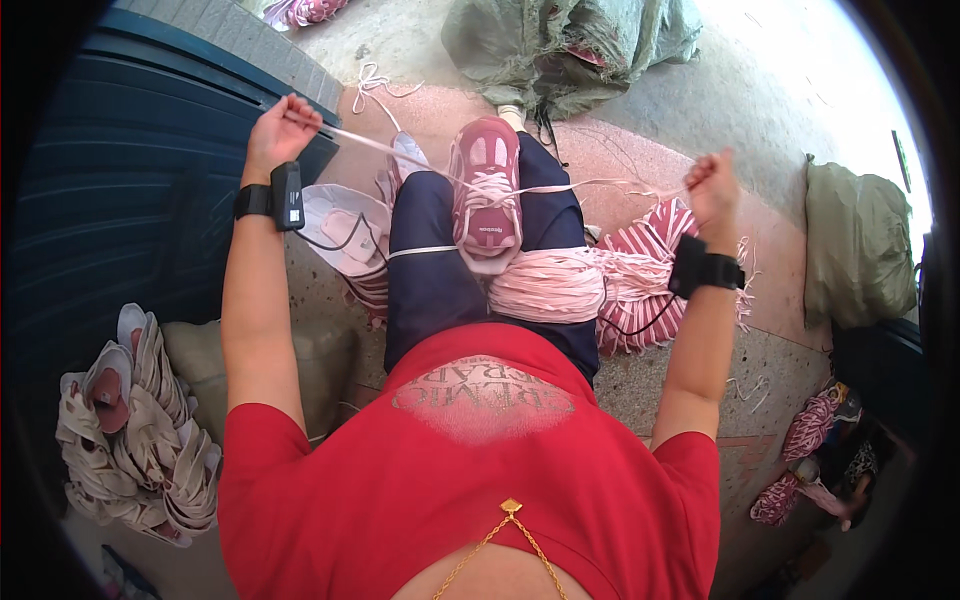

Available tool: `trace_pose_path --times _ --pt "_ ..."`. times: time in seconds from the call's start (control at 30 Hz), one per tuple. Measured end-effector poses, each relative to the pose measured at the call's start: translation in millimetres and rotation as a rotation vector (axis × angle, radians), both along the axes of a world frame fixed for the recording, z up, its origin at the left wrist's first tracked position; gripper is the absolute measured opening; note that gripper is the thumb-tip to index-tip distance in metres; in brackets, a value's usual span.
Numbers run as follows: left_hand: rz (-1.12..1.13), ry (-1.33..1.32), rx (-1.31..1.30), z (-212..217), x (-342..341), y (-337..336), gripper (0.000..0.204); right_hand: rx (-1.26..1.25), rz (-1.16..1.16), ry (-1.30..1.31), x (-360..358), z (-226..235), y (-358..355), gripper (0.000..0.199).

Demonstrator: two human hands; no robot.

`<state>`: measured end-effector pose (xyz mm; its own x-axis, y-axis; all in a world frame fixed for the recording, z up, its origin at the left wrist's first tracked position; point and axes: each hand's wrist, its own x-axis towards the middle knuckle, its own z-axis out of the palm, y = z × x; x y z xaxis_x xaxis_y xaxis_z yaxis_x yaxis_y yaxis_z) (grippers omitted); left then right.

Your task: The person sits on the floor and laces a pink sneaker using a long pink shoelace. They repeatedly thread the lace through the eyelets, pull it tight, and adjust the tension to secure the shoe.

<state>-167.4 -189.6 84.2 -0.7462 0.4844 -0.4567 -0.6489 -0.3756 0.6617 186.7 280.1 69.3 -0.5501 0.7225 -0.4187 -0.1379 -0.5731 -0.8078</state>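
A pink and mauve sneaker upper (487,215) lies across my lap, toe pointing away, with a pale pink shoelace (380,147) threaded through its eyelets. My left hand (283,130), raised out to the far left, is closed on one end of the lace, which runs taut to the shoe. Out to the right, my right hand (712,190) is closed at the other lace end, which sags slightly on its way; that hand is a little blurred. A thick bundle of pale pink laces (548,284) rests on my right thigh, beside the shoe's heel.
Striped pink uppers (650,250) are piled by my right leg; pale uppers (345,235) stack at my left. Beige uppers (140,430) lie lower left, near a stuffed sack (265,365). A green sack (575,45) stands ahead, another sack (858,245) at right. A dark blue door (150,150) borders the left.
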Motion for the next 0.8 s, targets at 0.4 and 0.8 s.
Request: trace_pose_path --times 0.4,0.8 --pt "-0.723 0.225 -0.664 -81.7 176.7 78.8 0.015 1.141 0.826 -0.573 -24.7 -109.2 -188.0 0.025" --pt "-0.663 0.776 -0.922 -97.3 196.2 66.3 0.023 1.562 0.706 -0.600 -34.8 -114.1 -211.6 0.013"
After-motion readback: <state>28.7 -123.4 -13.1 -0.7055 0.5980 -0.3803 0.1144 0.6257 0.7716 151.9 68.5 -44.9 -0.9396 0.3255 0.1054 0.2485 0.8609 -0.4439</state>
